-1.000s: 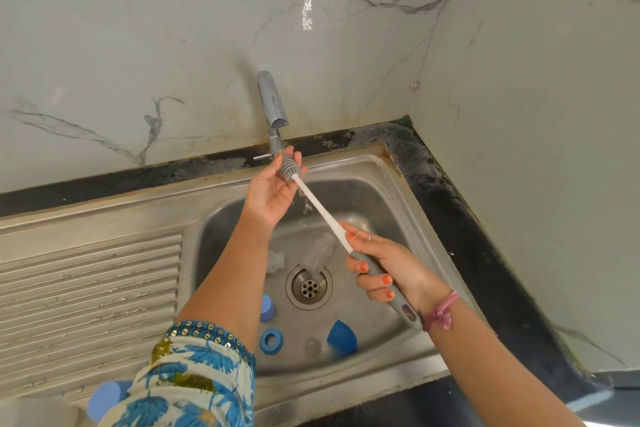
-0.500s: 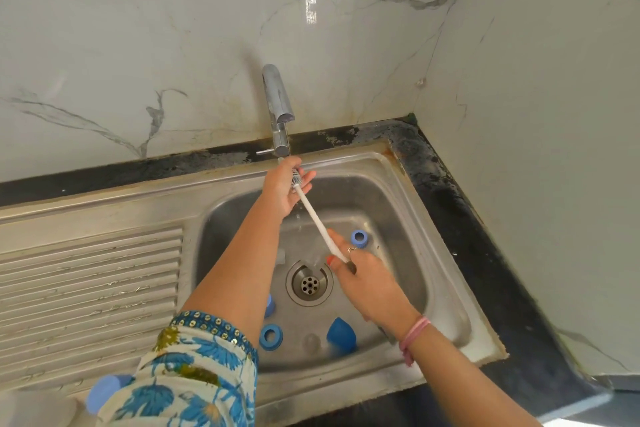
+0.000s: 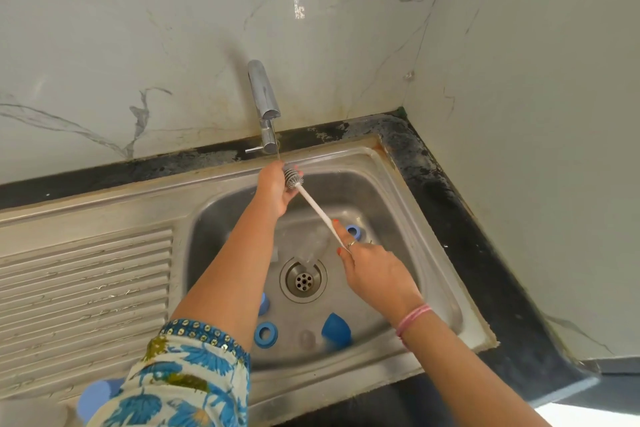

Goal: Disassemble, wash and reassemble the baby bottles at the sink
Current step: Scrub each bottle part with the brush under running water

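A bottle brush (image 3: 317, 210) with a white stem and grey bristle head stretches across the sink basin (image 3: 408, 204) under the tap (image 3: 264, 97). My left hand (image 3: 277, 189) cups the bristle head, where a thin stream of water falls. My right hand (image 3: 370, 270) grips the brush handle, which is hidden in the fist. On the basin floor lie a blue ring (image 3: 266, 334), a blue dome cap (image 3: 335, 328), a clear teat (image 3: 306, 337), another blue ring (image 3: 353, 231) and a clear bottle (image 3: 317, 243) near the drain.
A ribbed steel draining board (image 3: 83, 291) lies to the left. A pale blue object (image 3: 95, 397) sits at the bottom left edge. Black counter (image 3: 460, 218) and marble walls close the right corner. The drain (image 3: 303, 281) is mid-basin.
My right hand has turned over so its back faces up, and it has slid along the handle. The left hand keeps rubbing the bristle head under the tap.
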